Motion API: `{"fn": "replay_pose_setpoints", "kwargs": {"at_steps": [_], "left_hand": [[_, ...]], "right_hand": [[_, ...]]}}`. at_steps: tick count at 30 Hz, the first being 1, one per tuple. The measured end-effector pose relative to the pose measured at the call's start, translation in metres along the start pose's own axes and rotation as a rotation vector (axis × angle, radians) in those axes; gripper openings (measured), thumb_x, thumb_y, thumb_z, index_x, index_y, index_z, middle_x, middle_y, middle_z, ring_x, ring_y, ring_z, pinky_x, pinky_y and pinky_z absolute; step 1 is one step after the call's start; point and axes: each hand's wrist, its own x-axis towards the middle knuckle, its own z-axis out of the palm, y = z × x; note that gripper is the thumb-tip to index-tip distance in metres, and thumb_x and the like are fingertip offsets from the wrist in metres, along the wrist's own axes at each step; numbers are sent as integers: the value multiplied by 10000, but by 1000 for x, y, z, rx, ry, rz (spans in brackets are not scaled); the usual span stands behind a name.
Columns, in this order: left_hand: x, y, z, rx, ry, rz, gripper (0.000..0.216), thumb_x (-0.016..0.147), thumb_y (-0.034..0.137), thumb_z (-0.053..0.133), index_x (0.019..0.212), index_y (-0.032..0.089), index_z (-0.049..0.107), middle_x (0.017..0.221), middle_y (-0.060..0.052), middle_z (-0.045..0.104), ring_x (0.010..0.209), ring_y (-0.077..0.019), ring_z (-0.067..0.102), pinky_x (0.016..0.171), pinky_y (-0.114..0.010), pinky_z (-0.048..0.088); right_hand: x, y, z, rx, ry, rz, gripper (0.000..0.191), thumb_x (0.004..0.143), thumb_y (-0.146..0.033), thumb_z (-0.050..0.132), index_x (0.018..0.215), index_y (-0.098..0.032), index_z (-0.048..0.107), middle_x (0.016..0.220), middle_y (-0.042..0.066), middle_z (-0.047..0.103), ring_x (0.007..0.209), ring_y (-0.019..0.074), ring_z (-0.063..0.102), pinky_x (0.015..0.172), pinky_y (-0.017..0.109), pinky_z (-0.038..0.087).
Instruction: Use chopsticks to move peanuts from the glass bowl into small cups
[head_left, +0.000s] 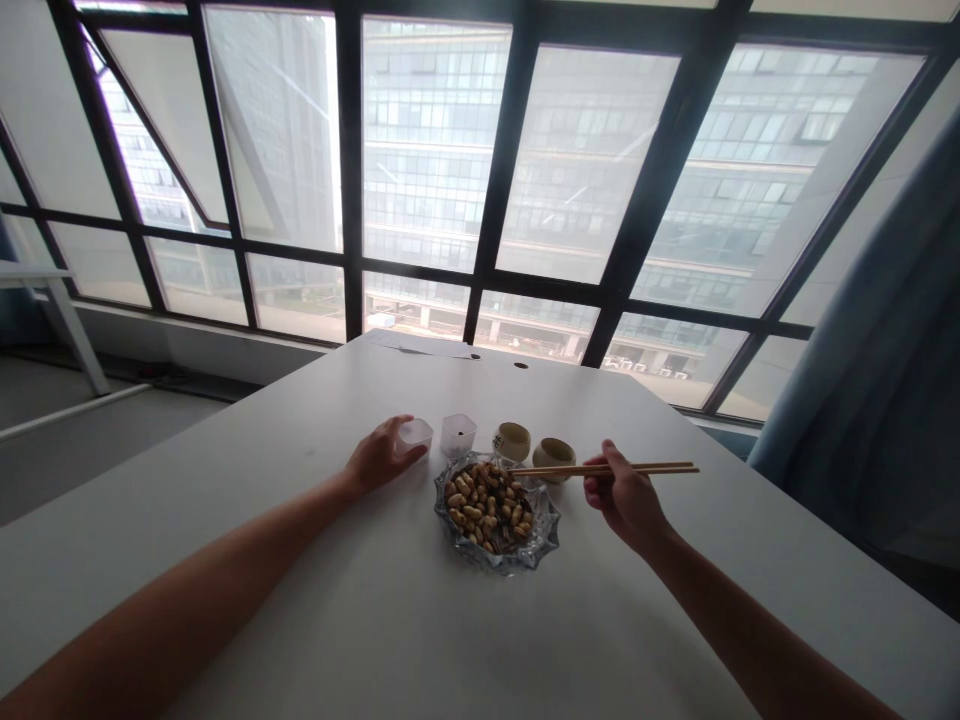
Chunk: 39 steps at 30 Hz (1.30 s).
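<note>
On table [337,630]: peanuts [478,505] in glass bowl [546,530], two teacups [504,448] behind; left hand [382,452] clasps plastic cup [416,435], right hand [626,490] chopsticks [553,470].

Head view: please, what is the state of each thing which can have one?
Left plastic cup: held by left hand
Right plastic cup: upright, dark speck showing
Chopsticks: gripped in right hand, tips over peanuts
Glass bowl: upright, holding peanuts
Left tan cup: upright, uncovered
Right tan cup: upright, uncovered
Upper-left window: tilted open

An office-like room: white table [420,640], blue curtain [870,330], black-framed window wall [510,150], large building [435,150] outside.
</note>
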Motion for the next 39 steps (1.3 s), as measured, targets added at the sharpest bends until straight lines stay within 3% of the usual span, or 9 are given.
{"fn": "replay_pose_setpoints", "kwargs": {"at_steps": [14,28,31,35,39], "left_hand": [[0,-2,1,-2,3,10,568,817,523,610,1285,209,539,1274,-119,657,1141,-286,639,986,-427,510],[0,0,-1,-15,-9,18,582,820,532,601,1280,179,544,1289,-145,647,1149,-300,638,998,-445,506],[0,0,-1,-16,-9,18,573,818,524,606,1278,187,544,1291,-139,647,1150,-296,638,1002,-438,505],[0,0,-1,-25,4,15,556,805,511,623,1262,202,560,1275,-123,659,1141,-294,643,998,-435,508],[0,0,-1,-14,1,16,564,804,511,626,1275,209,553,1284,-116,655,1146,-288,639,999,-427,507]], "right_hand": [[-1,2,-3,-73,-155,-108,420,791,-539,720,633,-160,631,455,34,598,356,138,538,305,234,447],[-2,1,0,-38,-118,-102,463,736,-575,754,603,-148,638,426,28,584,334,117,506,298,217,408],[-5,2,2,-96,-113,-191,510,730,-641,727,593,-158,636,410,27,580,309,124,499,284,226,390],[-17,3,3,-291,-120,-450,544,812,-685,621,626,-174,648,420,24,594,302,133,525,294,230,397],[-36,5,4,-513,-312,-691,516,881,-643,565,652,-196,685,464,30,630,357,141,568,368,249,462]]}}
